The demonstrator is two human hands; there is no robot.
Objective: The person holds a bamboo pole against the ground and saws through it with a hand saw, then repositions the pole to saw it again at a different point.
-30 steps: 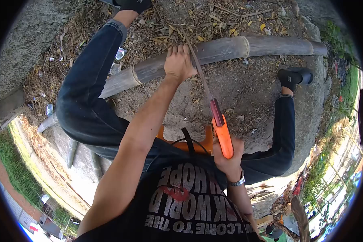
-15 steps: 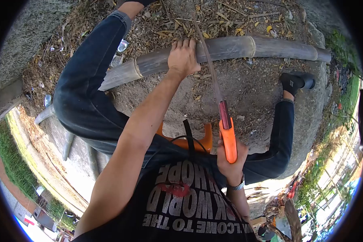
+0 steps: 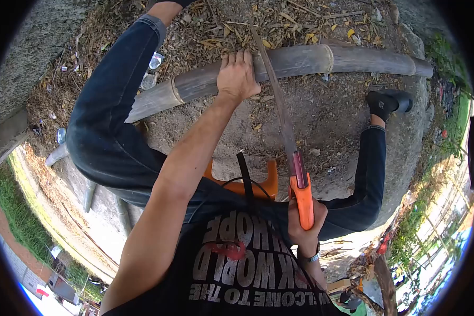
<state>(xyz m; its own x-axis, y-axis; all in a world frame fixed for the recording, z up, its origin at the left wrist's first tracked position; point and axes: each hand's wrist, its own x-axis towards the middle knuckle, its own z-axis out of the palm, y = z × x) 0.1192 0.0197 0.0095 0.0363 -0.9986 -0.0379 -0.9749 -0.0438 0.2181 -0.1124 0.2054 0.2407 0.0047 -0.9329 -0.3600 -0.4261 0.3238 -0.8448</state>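
Observation:
A long grey bamboo pole (image 3: 300,61) lies across the ground in front of me. My left hand (image 3: 238,77) rests on top of it, fingers over its far side and holding it down. My right hand (image 3: 306,217) is wrapped round the orange handle of a hand saw (image 3: 283,113). The saw's blade slants up and to the left and crosses the pole just right of my left hand. Whether the teeth have cut into the pole is too small to tell.
An orange plastic seat (image 3: 271,181) is beneath me. My left leg (image 3: 113,100) overlaps the pole's left part; my right foot (image 3: 388,102) stands below its right part. Crumpled clear plastic (image 3: 155,61) and dry leaves lie beyond. More poles (image 3: 89,196) lie at the left.
The saw and my right hand have moved slightly down and to the right, toward my body. My left hand stays on the pole.

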